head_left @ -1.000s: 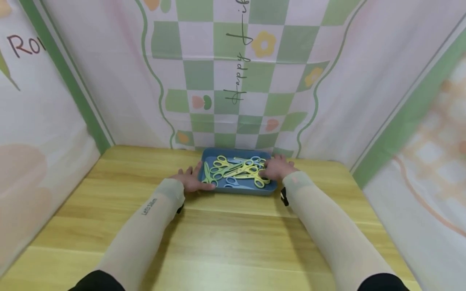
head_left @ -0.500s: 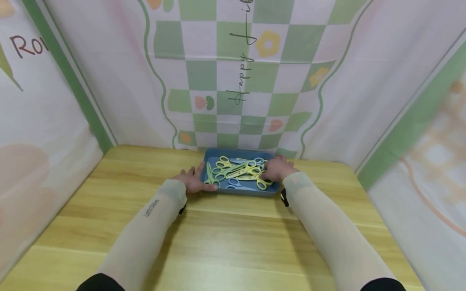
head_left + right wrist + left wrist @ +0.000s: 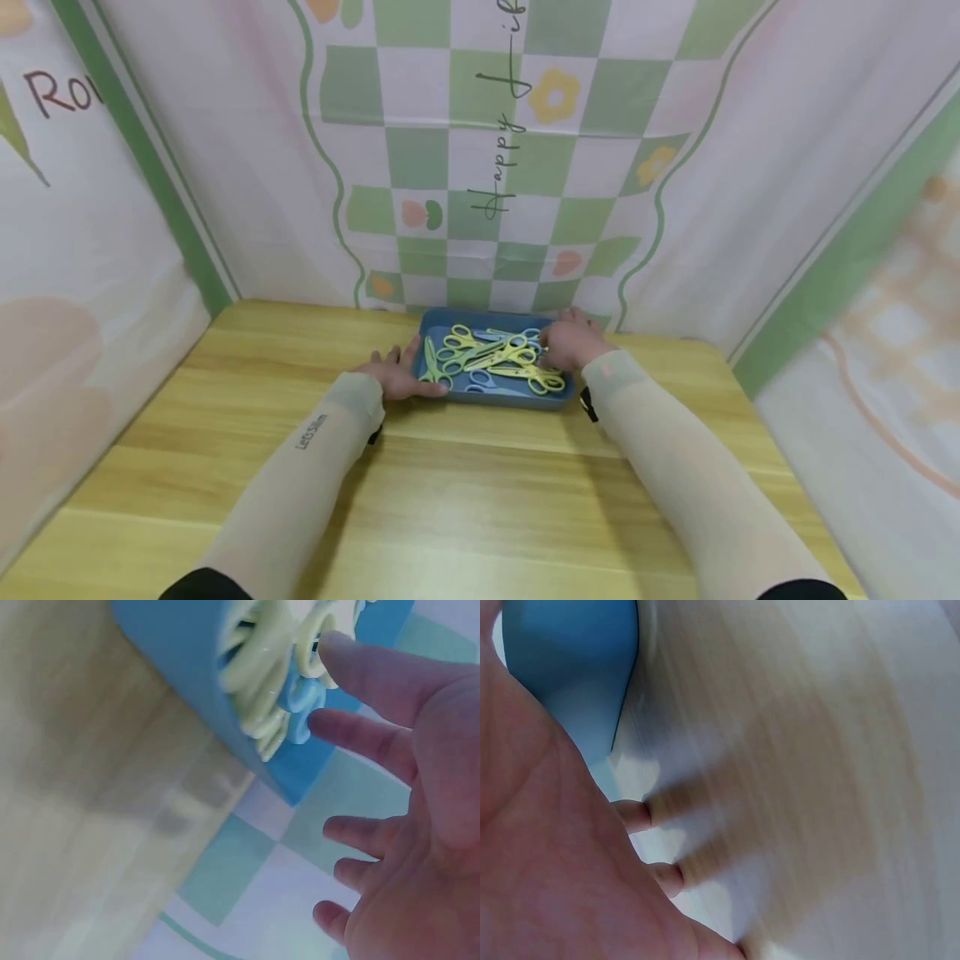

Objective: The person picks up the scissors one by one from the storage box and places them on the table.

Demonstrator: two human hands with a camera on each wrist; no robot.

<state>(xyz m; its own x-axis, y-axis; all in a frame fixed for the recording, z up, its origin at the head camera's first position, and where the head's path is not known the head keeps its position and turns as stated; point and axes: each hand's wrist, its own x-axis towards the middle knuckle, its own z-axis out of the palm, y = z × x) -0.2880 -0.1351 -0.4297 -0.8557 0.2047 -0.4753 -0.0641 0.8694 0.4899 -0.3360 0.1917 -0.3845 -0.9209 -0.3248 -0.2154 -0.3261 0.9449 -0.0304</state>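
Note:
A blue tray (image 3: 517, 402) at the back of the table holds a pile of children's scissors (image 3: 491, 354) in yellow, green and light blue. My left hand (image 3: 395, 377) lies at the tray's left side, thumb along the front left corner and fingers spread. In the left wrist view, the palm (image 3: 555, 847) sits beside the blue tray wall (image 3: 574, 667). Over the tray's right end, my right hand (image 3: 573, 342) reaches in. The right wrist view shows its thumb and index finger (image 3: 367, 739) apart, close to light blue scissor handles (image 3: 300, 705), with the other fingers outside the tray.
The wooden table (image 3: 450, 492) stretches in front of the tray. A checkered green and white cloth (image 3: 487, 208) hangs directly behind it. Printed cloth walls (image 3: 97, 275) stand at both sides.
My right hand has shifted slightly within the tray's right end. Yellow scissors at the front right now show both handle loops more fully. My left hand stays at the tray's left side.

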